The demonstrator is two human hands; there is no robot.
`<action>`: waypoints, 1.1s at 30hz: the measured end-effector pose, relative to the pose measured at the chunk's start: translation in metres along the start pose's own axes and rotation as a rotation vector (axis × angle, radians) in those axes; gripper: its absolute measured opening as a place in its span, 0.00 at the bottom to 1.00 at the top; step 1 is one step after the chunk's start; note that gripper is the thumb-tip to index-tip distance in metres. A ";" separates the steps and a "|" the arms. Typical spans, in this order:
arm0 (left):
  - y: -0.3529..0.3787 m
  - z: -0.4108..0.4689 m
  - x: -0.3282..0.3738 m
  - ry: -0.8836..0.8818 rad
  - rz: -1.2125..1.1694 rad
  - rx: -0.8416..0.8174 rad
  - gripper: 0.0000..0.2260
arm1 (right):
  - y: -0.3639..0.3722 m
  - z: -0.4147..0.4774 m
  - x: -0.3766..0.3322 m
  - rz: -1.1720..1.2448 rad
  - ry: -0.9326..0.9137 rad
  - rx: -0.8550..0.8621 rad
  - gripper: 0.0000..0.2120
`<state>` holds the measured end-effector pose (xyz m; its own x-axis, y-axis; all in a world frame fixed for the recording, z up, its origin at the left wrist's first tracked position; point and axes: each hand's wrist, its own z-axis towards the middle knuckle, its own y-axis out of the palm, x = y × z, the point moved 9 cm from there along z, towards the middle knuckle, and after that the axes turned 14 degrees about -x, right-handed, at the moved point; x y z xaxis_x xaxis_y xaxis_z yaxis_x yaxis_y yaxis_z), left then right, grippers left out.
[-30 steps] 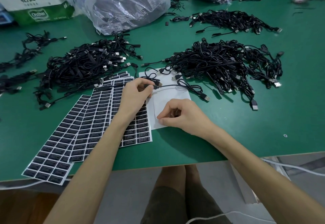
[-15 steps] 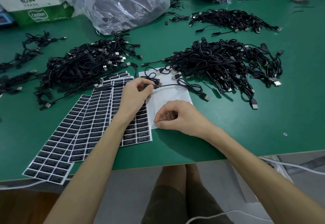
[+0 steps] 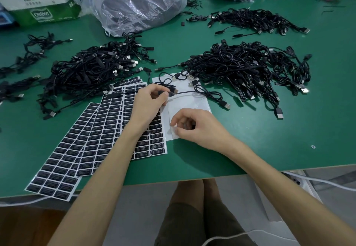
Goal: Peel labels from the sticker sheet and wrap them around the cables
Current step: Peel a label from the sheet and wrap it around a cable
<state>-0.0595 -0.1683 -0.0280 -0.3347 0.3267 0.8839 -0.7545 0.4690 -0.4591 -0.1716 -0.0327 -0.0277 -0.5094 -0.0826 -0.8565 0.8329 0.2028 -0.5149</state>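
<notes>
Beyond both grips, tangled heaps of thin black cables (image 3: 250, 68) across the matte green desk (image 3: 269, 139). Beneath the left grip (image 3: 149, 101), fanned sticker sheets (image 3: 107, 126) of small black rectangular labels (image 3: 157, 141), one cable (image 3: 202, 91) pinched in it near its plug. Curled on a glossy white sheet (image 3: 185, 103), the right grip (image 3: 196, 128), hold unclear.

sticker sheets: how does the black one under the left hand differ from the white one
The black sticker sheet is packed with rows of black labels; the white sheet looks bare. The black one tops a fanned stack; the white one lies beside that stack. The left hand, holding a cable, rests over the black one; the right hand picks at the white one. Both lie on the green table.
</notes>
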 end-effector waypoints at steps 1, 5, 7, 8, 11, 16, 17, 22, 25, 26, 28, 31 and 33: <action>0.000 0.000 0.000 0.000 -0.001 0.000 0.05 | 0.000 0.000 0.001 0.016 -0.005 0.006 0.05; 0.001 -0.001 0.000 0.000 -0.006 -0.001 0.05 | -0.006 -0.002 0.004 0.055 -0.002 0.070 0.09; 0.000 -0.001 0.000 -0.003 -0.007 -0.001 0.05 | -0.010 -0.004 0.003 0.050 -0.005 0.111 0.10; 0.000 -0.001 0.000 -0.003 -0.007 -0.001 0.05 | -0.011 -0.005 0.003 0.042 -0.006 0.122 0.10; 0.001 -0.001 0.001 -0.001 -0.008 -0.006 0.05 | -0.011 -0.005 0.001 -0.031 0.019 0.121 0.12; 0.001 -0.002 0.001 0.001 -0.011 -0.006 0.05 | -0.015 -0.007 0.000 0.021 0.031 0.165 0.16; 0.001 -0.002 0.001 0.001 -0.015 -0.008 0.05 | -0.017 -0.008 0.001 0.069 0.022 0.194 0.16; 0.002 -0.002 0.003 0.005 -0.032 -0.013 0.05 | -0.032 -0.016 0.008 0.290 -0.015 0.323 0.13; 0.000 -0.003 0.006 0.037 -0.060 -0.006 0.05 | -0.037 -0.020 0.010 0.390 -0.059 0.388 0.15; -0.001 -0.003 0.007 0.049 -0.066 -0.003 0.04 | -0.039 -0.020 0.011 0.418 -0.070 0.403 0.16; -0.001 -0.003 0.009 0.064 -0.078 -0.008 0.03 | -0.040 -0.021 0.013 0.459 -0.085 0.420 0.16; 0.001 -0.002 0.008 0.071 -0.095 -0.032 0.01 | -0.042 -0.022 0.015 0.472 -0.085 0.433 0.14; 0.003 -0.002 0.008 0.073 -0.108 -0.054 0.01 | -0.041 -0.021 0.018 0.466 -0.066 0.438 0.13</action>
<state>-0.0634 -0.1626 -0.0223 -0.2098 0.3298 0.9205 -0.7520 0.5473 -0.3674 -0.2196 -0.0219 -0.0207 -0.0700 -0.1451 -0.9869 0.9819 -0.1847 -0.0425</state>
